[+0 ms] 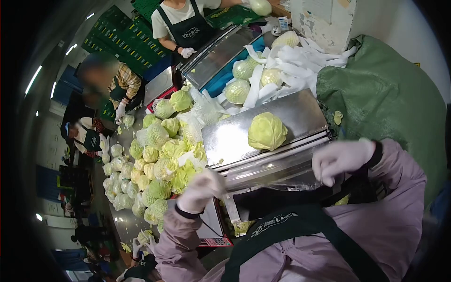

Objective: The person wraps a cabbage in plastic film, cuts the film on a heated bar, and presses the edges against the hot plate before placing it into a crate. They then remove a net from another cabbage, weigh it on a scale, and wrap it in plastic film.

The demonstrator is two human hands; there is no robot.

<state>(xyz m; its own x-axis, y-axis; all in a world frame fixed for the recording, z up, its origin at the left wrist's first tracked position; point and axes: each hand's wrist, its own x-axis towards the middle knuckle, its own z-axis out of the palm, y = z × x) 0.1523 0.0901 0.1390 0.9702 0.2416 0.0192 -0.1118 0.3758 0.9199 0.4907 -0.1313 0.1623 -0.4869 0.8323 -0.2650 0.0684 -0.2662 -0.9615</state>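
Note:
A round, pale green cabbage sits bare on the metal top of the wrapping machine. Clear plastic film stretches across the machine's near side, between my two gloved hands. My left hand, in a white glove, is closed at the film's left end. At the right end, my right hand pinches the film with its fingers curled downward. Both hands are nearer to me than the cabbage and apart from it.
Many cabbages, several in foam nets, are heaped on the table to the left. White foam netting lies beyond the machine, and a large green sack stands at right. Co-workers in aprons stand around the table; green crates are stacked behind.

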